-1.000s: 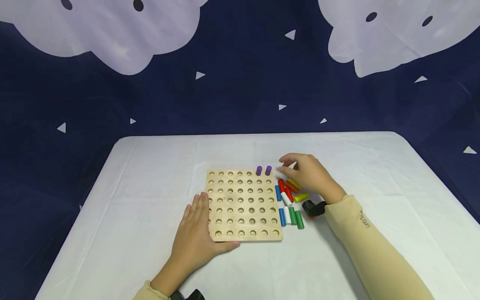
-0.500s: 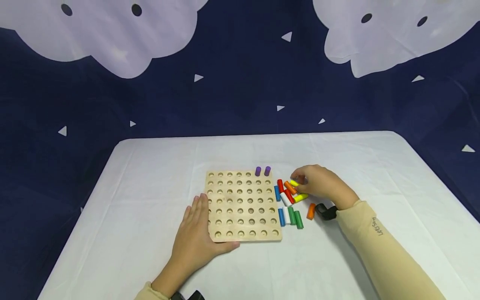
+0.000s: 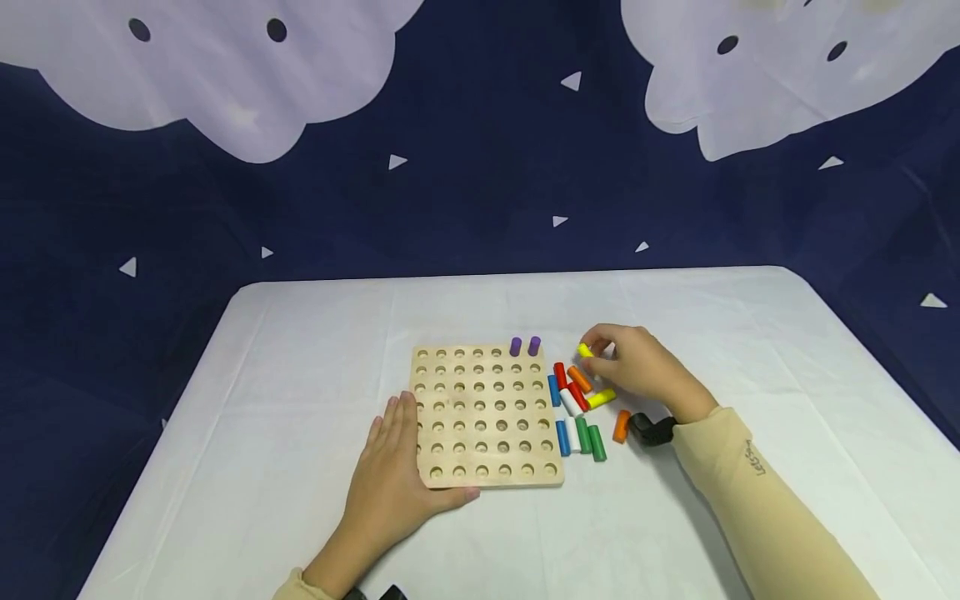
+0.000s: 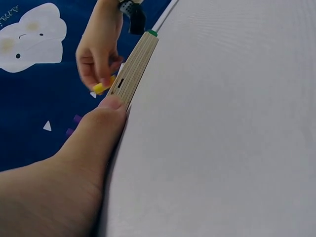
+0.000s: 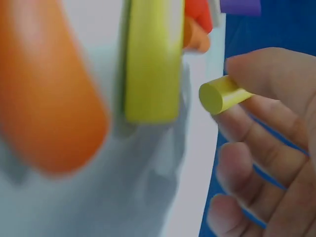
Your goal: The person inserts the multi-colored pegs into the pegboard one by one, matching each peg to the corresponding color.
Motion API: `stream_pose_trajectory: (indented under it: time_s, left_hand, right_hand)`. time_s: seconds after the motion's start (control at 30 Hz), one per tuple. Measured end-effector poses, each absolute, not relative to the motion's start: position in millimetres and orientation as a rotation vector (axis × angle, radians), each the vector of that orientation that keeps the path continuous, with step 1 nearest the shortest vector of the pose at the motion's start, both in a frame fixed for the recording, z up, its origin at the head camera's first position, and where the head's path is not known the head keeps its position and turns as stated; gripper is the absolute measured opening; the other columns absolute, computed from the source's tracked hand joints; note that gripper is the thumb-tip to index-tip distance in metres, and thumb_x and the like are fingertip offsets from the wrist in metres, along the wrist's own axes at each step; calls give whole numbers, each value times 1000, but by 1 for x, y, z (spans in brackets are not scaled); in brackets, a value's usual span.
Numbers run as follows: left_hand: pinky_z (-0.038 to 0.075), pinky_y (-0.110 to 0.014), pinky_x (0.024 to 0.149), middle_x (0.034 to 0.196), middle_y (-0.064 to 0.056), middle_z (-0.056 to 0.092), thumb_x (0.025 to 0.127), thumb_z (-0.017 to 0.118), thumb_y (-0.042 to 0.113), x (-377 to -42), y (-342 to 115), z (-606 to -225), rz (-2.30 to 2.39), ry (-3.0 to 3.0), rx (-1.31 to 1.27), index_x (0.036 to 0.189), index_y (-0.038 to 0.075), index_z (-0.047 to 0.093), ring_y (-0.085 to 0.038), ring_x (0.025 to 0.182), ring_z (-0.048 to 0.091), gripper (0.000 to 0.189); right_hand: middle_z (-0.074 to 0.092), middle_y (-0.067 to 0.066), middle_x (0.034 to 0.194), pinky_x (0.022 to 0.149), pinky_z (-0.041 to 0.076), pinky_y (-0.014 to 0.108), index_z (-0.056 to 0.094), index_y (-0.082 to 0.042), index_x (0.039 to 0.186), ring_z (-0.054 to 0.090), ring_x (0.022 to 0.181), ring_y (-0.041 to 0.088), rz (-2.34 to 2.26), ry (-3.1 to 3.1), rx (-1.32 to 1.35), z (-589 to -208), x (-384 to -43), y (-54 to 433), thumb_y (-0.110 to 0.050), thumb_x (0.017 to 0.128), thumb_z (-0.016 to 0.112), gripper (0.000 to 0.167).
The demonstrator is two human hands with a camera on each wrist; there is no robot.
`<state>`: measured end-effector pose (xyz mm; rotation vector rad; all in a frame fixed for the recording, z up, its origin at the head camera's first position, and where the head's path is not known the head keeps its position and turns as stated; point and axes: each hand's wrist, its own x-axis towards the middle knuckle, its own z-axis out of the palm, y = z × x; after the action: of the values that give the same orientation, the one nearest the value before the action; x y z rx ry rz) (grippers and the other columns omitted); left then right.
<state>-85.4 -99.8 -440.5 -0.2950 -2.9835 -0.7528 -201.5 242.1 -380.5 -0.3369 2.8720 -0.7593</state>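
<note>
A square wooden pegboard [image 3: 480, 417] with rows of round holes lies on the table. Two purple pegs [image 3: 515, 347] stand upright in its far row, toward the right corner. My left hand [image 3: 390, 475] lies along the board's left side, fingers straight, thumb along the near edge; the left wrist view shows that thumb [image 4: 94, 128] against the board's layered side. Between thumb and fingers, my right hand [image 3: 633, 362] pinches a yellow peg [image 5: 222, 95] beyond the loose pegs. In the right wrist view one end of this peg sticks out past the thumb.
Beside the board's right edge lie several loose pegs: red [image 3: 560, 375], orange [image 3: 580, 379], blue [image 3: 553, 390], white [image 3: 572, 435], green [image 3: 597, 443] and another yellow one [image 3: 601, 399]. A second orange peg [image 3: 622, 426] lies near the right wrist's camera [image 3: 651, 429]. A dark blue curtain [image 3: 480, 200] hangs behind the table.
My right hand has moved from beside the purple pegs to the loose pile and picked up a yellow peg, now lifted slightly. The left hand stays on the board.
</note>
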Motion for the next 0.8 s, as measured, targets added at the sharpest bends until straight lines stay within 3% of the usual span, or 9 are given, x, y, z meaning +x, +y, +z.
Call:
stream_pose_trajectory:
  time_s: [0.27,0.6,0.8]
  left_hand:
    - [12,-49,126,165,-19,12,54,70,88,-84,-98,-442,-771,-2983,-288,157,-3,10,-31,155,11,151]
    - [13,-49,126,165,-19,12,55,70,87,-85,-98,-441,-771,-2978,-296,157,-4,10,-31,155,11,150]
    - [12,-49,126,165,-18,12,54,70,88,-85,-99,-441,-777,-2988,-293,157,-3,9,-31,155,10,150]
  right_hand:
    - [72,3,102,61,48,29,67,-17,101,56,72,20,-1078,2856,-286,-377,-204,225,-25,86,77,19]
    - [74,-4,95,79,51,34,69,-18,97,63,86,17,-1179,2798,-441,-375,-203,183,-25,84,80,18]
    - [73,-8,90,73,51,33,69,-21,92,61,80,15,-1126,2790,-453,-381,-203,170,-24,84,80,14]
